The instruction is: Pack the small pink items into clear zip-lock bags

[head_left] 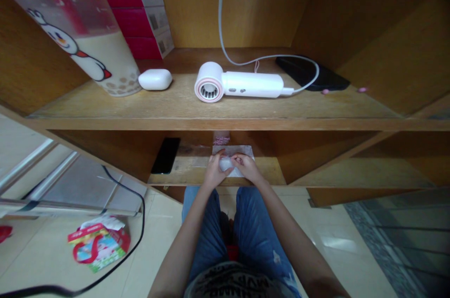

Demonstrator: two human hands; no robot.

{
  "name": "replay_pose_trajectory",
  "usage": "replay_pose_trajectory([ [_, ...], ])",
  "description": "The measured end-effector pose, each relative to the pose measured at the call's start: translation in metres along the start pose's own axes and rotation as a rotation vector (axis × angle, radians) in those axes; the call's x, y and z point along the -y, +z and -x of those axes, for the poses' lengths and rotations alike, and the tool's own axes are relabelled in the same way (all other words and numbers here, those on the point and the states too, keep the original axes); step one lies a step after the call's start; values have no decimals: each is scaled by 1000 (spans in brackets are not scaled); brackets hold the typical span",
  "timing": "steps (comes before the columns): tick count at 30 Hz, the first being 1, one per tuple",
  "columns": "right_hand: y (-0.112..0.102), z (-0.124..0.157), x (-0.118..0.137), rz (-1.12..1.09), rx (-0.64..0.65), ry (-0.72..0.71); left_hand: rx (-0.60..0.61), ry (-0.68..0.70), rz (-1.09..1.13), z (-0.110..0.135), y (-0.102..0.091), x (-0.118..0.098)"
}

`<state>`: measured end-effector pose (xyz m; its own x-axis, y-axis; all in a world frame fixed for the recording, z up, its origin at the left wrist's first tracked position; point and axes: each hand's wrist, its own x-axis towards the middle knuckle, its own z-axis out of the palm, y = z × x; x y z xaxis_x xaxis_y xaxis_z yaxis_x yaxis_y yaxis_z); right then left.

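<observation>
Both of my hands are at the front of the lower wooden shelf (214, 174). My left hand (215, 171) and my right hand (246, 167) pinch a small white crumpled packet (225, 164) between their fingers. Under it lies a flat translucent plastic sheet or bag (232, 151). A small pink item (221, 140) sits just behind that, partly in shadow. A black smartphone (165, 155) leans to the left of my hands, apart from them.
Above my hands, a shelf board (211, 124) holds a white hair dryer (246, 84), a white earbud case (155, 79), a large printed cup (105, 61), magenta boxes (133, 12) and a black device (309, 73). A printed bag (99, 243) and black cable (141, 213) lie on the floor.
</observation>
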<state>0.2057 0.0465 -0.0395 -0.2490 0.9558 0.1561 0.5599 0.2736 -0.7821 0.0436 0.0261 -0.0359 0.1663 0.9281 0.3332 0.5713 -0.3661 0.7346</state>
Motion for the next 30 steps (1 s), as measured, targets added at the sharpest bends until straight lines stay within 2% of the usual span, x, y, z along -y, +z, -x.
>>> replay_pose_trajectory([
  [3, -1, -2, 1, -14, -6, 36, -9, 0, 2, 0, 1, 0],
  [8, -10, -4, -1, 125, -97, 161, -26, 5, 10, 0, 2, 3],
  [14, -13, -5, 2, 338, -10, 178, -18, 7, 15, 0, 2, 4],
  [21, -12, -7, 12, 475, 22, 168, -11, -1, 21, 0, 1, 2],
  [24, -13, -6, 11, 417, 10, 167, -10, -5, 25, 0, 1, 1],
  [30, -4, -3, 1, 79, -38, 122, 3, 3, 51, -1, 0, -2],
])
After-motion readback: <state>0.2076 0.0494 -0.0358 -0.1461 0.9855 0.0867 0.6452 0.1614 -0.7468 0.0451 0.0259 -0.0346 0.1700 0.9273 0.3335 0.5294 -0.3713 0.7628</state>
